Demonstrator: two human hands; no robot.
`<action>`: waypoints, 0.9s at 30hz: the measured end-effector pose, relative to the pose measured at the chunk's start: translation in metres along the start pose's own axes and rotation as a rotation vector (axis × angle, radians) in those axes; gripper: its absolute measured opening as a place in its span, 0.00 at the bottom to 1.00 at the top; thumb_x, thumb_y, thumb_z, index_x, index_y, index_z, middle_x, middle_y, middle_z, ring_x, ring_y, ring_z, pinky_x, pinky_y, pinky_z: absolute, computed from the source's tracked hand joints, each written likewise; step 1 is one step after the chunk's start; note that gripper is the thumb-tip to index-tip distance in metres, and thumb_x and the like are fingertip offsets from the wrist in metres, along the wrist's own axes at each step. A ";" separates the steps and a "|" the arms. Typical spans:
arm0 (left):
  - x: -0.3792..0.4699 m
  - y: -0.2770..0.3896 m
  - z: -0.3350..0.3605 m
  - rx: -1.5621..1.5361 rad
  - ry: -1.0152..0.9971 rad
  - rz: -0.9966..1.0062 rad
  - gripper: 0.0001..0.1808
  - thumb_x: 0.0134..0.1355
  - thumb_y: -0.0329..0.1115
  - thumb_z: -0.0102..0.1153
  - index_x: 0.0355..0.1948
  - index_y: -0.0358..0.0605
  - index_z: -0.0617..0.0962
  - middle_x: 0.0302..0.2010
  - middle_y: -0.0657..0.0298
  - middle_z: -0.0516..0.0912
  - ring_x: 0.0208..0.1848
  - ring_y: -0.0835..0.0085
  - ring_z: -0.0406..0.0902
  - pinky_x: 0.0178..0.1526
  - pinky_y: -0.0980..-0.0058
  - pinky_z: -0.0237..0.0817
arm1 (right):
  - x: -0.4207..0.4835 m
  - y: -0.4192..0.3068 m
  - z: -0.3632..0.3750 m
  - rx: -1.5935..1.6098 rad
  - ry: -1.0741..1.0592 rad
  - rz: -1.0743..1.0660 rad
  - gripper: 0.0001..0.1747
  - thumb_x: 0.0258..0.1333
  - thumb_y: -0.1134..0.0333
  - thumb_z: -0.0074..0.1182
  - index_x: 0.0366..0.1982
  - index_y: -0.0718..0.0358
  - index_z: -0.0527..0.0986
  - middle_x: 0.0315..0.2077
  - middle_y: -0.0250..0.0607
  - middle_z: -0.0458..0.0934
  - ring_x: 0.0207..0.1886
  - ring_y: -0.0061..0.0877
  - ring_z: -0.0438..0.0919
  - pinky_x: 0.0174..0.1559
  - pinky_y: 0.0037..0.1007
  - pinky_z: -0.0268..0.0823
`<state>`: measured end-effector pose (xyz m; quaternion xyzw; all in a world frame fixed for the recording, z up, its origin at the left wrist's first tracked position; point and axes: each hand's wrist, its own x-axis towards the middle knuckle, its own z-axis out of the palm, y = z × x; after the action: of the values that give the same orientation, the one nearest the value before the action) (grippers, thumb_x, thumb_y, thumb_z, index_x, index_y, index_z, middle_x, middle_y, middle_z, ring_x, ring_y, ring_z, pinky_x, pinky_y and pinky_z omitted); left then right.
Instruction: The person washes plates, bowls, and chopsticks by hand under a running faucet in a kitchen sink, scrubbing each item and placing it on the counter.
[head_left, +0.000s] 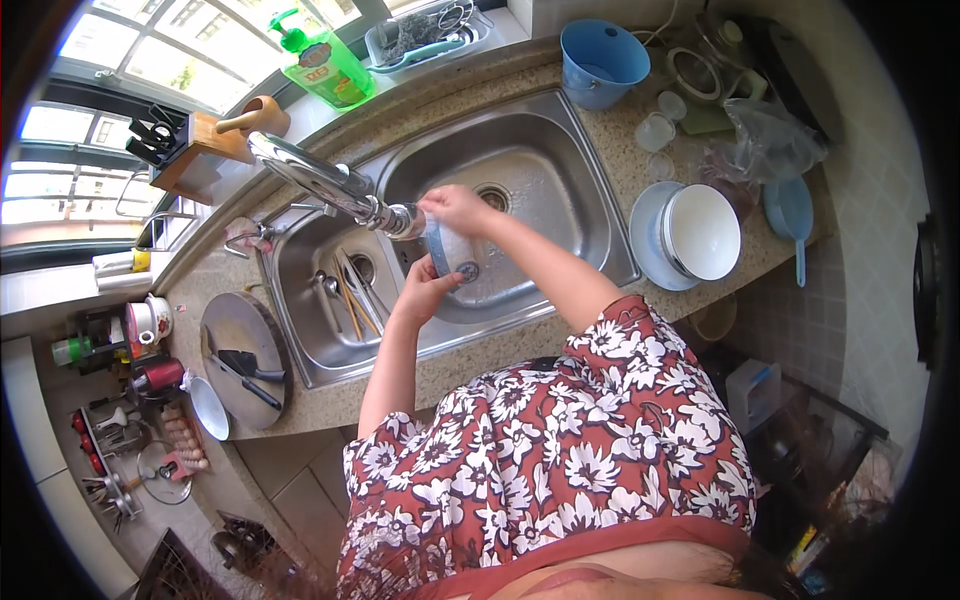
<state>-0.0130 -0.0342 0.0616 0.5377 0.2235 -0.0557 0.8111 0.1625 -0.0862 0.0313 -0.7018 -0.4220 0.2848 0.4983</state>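
A white bowl with a blue patterned rim (455, 255) is tilted on its side beneath the faucet (379, 214), over the divider side of the large sink basin (559, 217). My left hand (426, 291) grips the near edge, thumb laid along the outside. At the far edge, my right hand (459, 210) pinches the rim close to the faucet's spout. The bowl's inside is turned from view, and I cannot tell whether water is running. In the smaller basin (307, 300) lie chopsticks (349, 300) and metal spoons (330, 287).
Right of the sink, stacked white bowls (703, 232) rest on a plate (646, 259); a blue bucket (604, 64) stands behind. Leftward, a round cutting board (236, 337) holds a knife (247, 382). A knife block (202, 146) and green soap bottle (330, 71) line the sill.
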 end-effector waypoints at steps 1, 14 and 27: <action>-0.001 0.001 -0.001 -0.015 0.008 0.014 0.19 0.49 0.23 0.60 0.44 0.39 0.74 0.38 0.66 0.80 0.41 0.78 0.76 0.46 0.79 0.66 | 0.006 0.007 -0.003 0.334 -0.103 0.229 0.14 0.57 0.62 0.47 0.37 0.64 0.76 0.31 0.38 0.79 0.32 0.27 0.77 0.35 0.30 0.68; 0.049 0.001 0.005 -0.909 0.184 0.289 0.19 0.60 0.26 0.43 0.53 0.43 0.67 0.53 0.59 0.72 0.56 0.64 0.67 0.62 0.62 0.54 | -0.056 0.010 0.074 0.052 0.912 0.134 0.22 0.62 0.60 0.36 0.50 0.71 0.64 0.49 0.53 0.67 0.55 0.42 0.64 0.59 0.37 0.53; 0.018 -0.009 0.003 -0.568 0.076 0.058 0.24 0.61 0.41 0.50 0.57 0.44 0.63 0.55 0.62 0.70 0.56 0.67 0.67 0.59 0.62 0.57 | -0.020 0.021 0.013 0.119 0.099 0.023 0.19 0.61 0.60 0.36 0.44 0.65 0.72 0.46 0.48 0.72 0.54 0.36 0.67 0.57 0.32 0.56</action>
<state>0.0007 -0.0384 0.0475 0.2967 0.2449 0.0525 0.9215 0.1492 -0.1007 0.0068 -0.6889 -0.3714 0.2800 0.5560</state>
